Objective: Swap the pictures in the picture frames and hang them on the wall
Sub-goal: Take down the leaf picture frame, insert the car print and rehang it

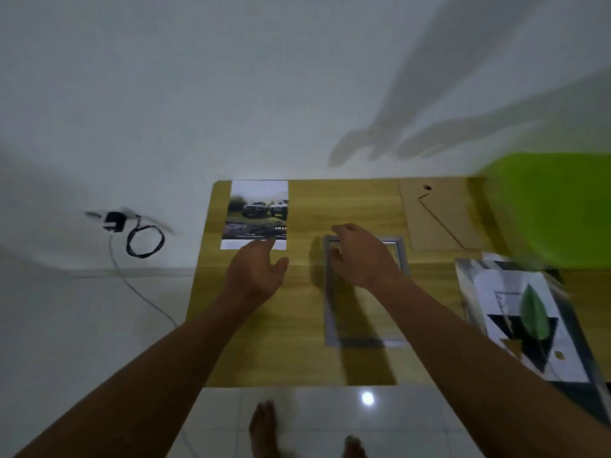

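A picture of two trucks (256, 209) lies flat at the table's far left. My left hand (256, 272) hovers open just below it, fingertips near its bottom edge. An empty grey picture frame (329, 292) lies in the middle of the wooden table (297, 352). My right hand (360, 256) rests over the frame's upper part, fingers curled at its top edge; whether it grips the frame is unclear. A brown backing board (433, 216) lies at the far right. A second frame holding a green leaf picture (529, 322) lies at the right edge.
A green blurred object (552, 206) stands at the table's back right. A white wall rises behind the table. A black charger with a coiled cable (139, 236) hangs from a wall socket at left. My bare feet (264, 428) stand on white floor tiles below the table's front edge.
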{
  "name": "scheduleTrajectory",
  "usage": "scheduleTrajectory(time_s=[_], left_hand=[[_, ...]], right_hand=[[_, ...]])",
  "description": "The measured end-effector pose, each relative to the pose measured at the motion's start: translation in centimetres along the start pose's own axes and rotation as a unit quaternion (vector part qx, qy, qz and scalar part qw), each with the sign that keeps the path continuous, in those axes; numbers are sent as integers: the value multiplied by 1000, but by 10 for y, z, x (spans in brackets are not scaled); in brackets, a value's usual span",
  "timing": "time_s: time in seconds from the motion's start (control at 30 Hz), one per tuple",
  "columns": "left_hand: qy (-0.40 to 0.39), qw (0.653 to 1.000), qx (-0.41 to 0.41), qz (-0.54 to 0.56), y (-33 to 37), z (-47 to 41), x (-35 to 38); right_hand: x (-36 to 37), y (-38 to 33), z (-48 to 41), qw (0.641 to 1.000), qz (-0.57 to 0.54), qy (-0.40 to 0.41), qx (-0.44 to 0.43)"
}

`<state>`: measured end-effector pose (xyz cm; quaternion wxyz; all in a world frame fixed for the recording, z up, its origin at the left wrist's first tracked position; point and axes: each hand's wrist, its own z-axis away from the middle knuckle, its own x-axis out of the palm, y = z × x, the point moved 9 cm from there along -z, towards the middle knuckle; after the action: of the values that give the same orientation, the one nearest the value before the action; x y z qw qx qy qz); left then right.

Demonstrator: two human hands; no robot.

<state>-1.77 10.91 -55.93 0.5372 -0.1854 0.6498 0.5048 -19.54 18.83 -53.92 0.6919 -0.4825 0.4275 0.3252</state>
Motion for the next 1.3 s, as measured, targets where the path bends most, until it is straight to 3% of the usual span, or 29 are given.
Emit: scheduleTrajectory(time_s=[0.27, 0.53, 0.73, 0.83, 1.03, 1.3], left_hand=[[26, 1000, -13, 4, -86, -68, -28], [10, 998, 7, -56, -115, -94, -10], [29, 999, -16, 11, -122, -98, -11], [18, 998, -62, 19, -132, -102, -8], [1, 997, -78, 14, -144, -104, -10], [53, 975, -132, 169, -162, -99, -34]], right_hand=[[70, -64, -93, 999, 12, -51, 0], [111, -80, -122, 995, 72, -67, 24], [111, -90, -119, 998, 3, -43, 36], [109, -93, -117, 998, -34, -25, 44], [110, -101, -112, 997, -52, -39, 53], [116, -112, -109, 995, -75, -33, 49]])
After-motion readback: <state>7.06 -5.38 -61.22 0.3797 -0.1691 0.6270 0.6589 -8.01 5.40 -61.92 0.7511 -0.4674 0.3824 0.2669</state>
